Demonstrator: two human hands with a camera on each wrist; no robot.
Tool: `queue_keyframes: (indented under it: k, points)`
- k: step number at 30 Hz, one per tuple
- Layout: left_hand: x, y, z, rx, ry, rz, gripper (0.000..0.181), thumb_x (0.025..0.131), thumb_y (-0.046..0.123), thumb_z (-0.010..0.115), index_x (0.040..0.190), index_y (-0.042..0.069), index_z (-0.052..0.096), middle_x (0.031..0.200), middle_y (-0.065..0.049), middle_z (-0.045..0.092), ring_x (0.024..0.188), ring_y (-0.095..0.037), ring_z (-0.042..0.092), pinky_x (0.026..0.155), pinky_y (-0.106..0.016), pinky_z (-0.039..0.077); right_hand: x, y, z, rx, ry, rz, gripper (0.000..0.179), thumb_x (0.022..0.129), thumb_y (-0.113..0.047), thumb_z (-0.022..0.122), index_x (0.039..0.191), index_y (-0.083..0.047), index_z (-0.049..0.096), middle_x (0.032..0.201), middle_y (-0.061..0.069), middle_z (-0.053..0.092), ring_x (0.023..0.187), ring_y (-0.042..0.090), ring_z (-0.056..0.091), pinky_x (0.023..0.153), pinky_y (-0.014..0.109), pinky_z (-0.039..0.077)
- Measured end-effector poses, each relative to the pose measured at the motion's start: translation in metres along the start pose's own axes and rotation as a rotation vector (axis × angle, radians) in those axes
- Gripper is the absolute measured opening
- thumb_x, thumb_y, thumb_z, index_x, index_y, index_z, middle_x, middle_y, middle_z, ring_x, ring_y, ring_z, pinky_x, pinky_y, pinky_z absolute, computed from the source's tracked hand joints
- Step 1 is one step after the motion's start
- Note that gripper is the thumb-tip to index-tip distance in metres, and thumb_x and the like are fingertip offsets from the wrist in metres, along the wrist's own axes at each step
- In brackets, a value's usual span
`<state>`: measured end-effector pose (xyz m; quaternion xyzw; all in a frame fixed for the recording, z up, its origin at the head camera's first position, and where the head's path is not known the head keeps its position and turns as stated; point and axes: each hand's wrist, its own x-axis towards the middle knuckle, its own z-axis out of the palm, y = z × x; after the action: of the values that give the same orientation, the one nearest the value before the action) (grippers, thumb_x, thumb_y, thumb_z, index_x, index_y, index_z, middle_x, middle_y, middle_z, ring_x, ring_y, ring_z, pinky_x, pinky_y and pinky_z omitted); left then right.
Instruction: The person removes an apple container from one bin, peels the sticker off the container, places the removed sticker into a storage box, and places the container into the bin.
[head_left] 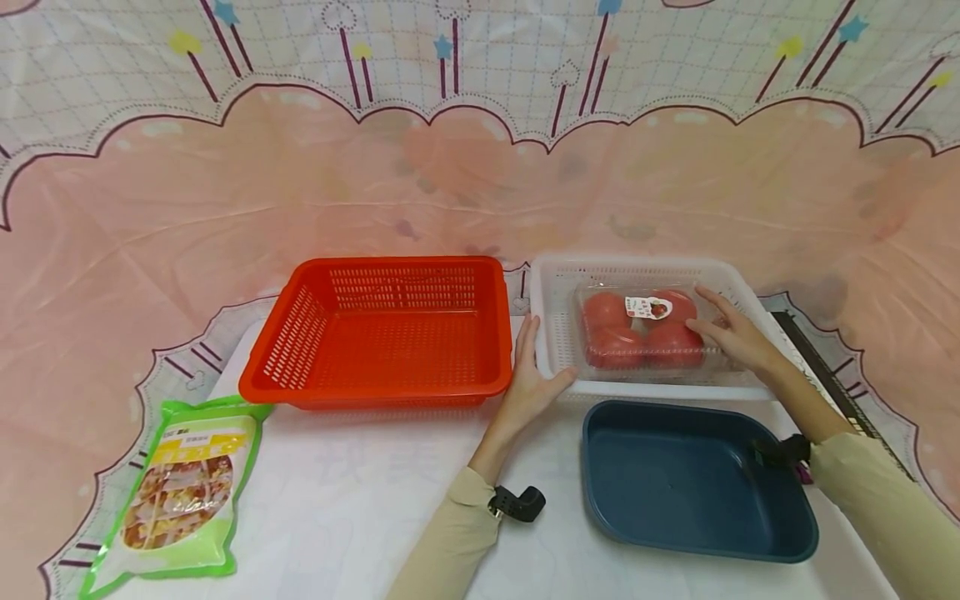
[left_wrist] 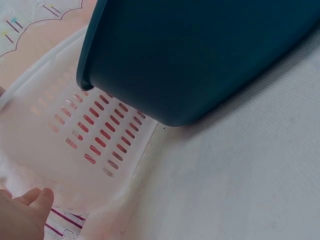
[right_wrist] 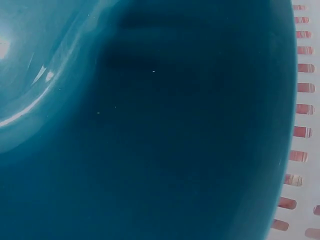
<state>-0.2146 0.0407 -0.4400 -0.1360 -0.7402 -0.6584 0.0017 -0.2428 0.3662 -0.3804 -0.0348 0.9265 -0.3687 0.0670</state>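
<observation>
A clear plastic box of red tomatoes (head_left: 613,346) with a white label lies in a white perforated basket (head_left: 555,333). My right hand (head_left: 731,333) reaches over the basket's right side, its fingertips at the right end of the tomato box. At the basket's front left corner is my left hand (head_left: 531,387), fingers extended along the side and thumb by the front rim. In the left wrist view, fingers (left_wrist: 42,202) show beside the white basket wall (left_wrist: 30,130). The right wrist view shows a dark blue basin (right_wrist: 190,150) and slots of the basket; the right hand is out of that view.
An orange-red perforated basket (head_left: 397,350) stands left of the white one, close to my left hand. The dark blue basin (head_left: 675,475) sits in front, under my right forearm. A green food packet (head_left: 183,483) lies at the left on the white table (head_left: 337,500).
</observation>
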Motion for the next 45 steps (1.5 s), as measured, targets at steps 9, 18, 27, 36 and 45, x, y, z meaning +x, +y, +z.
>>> queue_keyframes:
  k: [9,18,27,36,45]
  points:
    - [-0.0004,0.0013,0.0003,0.004,0.001,-0.016,0.089,0.082,0.019,0.068,0.155,0.019,0.017,0.164,0.003,0.006,0.149,-0.025,0.015,0.119,-0.055,0.022,0.0007,0.0016,0.0005,0.007,0.015,-0.014,0.074,0.099,-0.039,0.047,0.156,-0.014,0.008,0.147,0.035,0.03,0.106,0.044,0.048,0.072,0.041,0.045]
    - [-0.0004,0.0004,0.0002,0.01,0.003,-0.034,0.09,0.082,0.021,0.068,0.156,0.022,0.017,0.164,0.005,0.005,0.149,-0.024,0.015,0.119,-0.054,0.024,0.0005,0.0023,0.0005,0.012,0.031,-0.032,0.072,0.1,-0.037,0.047,0.156,-0.013,0.01,0.152,0.034,0.023,0.097,0.039,0.045,0.064,0.033,0.041]
    - [-0.0011,0.0014,0.0007,-0.001,0.005,-0.01,0.09,0.081,0.021,0.068,0.155,0.018,0.017,0.164,0.004,0.006,0.149,-0.025,0.016,0.119,-0.053,0.024,-0.0014,0.0044,-0.0022,0.084,0.068,-0.032,0.065,0.101,-0.03,0.046,0.156,-0.014,0.014,0.119,0.028,0.052,0.075,0.023,0.056,0.066,0.041,0.051]
    - [-0.0017,0.0008,0.0007,-0.001,0.003,-0.027,0.09,0.082,0.02,0.068,0.156,0.021,0.017,0.164,0.005,0.006,0.149,-0.024,0.016,0.119,-0.053,0.024,-0.0044,0.0083,-0.0051,0.172,0.083,0.007,0.057,0.103,-0.033,0.038,0.156,-0.021,0.019,0.068,-0.004,0.037,0.056,0.011,0.036,0.044,0.027,0.036]
    - [-0.0007,0.0017,-0.0002,0.002,-0.001,-0.045,0.091,0.082,0.021,0.069,0.156,0.023,0.016,0.164,0.006,0.006,0.149,-0.024,0.015,0.118,-0.056,0.024,-0.0082,0.0053,-0.0061,0.249,0.083,0.001,0.056,0.104,-0.031,0.04,0.155,-0.024,0.02,0.067,-0.007,0.035,0.056,0.012,0.034,0.043,0.028,0.034]
